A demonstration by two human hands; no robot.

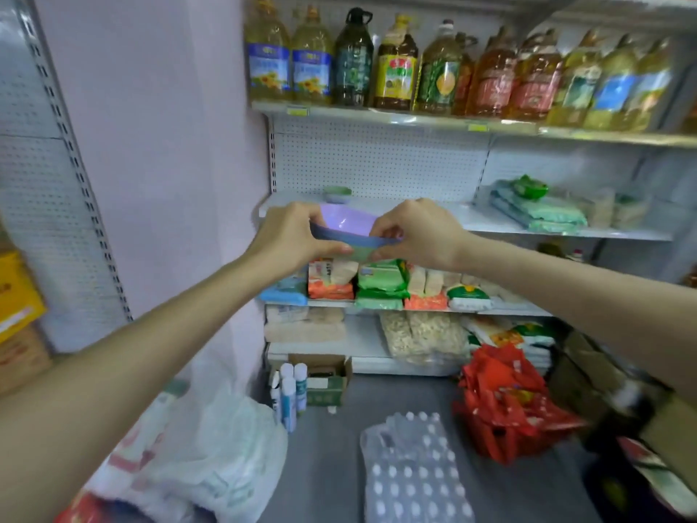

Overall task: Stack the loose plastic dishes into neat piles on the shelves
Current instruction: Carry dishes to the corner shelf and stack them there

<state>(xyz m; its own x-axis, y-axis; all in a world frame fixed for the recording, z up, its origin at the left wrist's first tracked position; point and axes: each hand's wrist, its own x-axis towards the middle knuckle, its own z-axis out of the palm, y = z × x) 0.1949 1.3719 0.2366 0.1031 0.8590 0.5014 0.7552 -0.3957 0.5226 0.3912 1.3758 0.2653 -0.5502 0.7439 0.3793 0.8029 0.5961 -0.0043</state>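
Note:
A purple plastic bowl (349, 226) is held in front of the middle white shelf (490, 220), with a green dish (362, 254) nested under it. My left hand (290, 235) grips the bowl's left rim. At the right rim my right hand (418, 230) pinches both dishes. A small pile of a green and a purple dish (336, 194) stands at the back left of that shelf, behind my hands.
Oil bottles (452, 69) fill the top shelf. Green packets (539, 209) lie on the middle shelf's right. Bagged foods (377, 281) fill the lower shelves. On the floor lie a water-bottle pack (415, 477), red bags (505, 405) and a white sack (211, 447).

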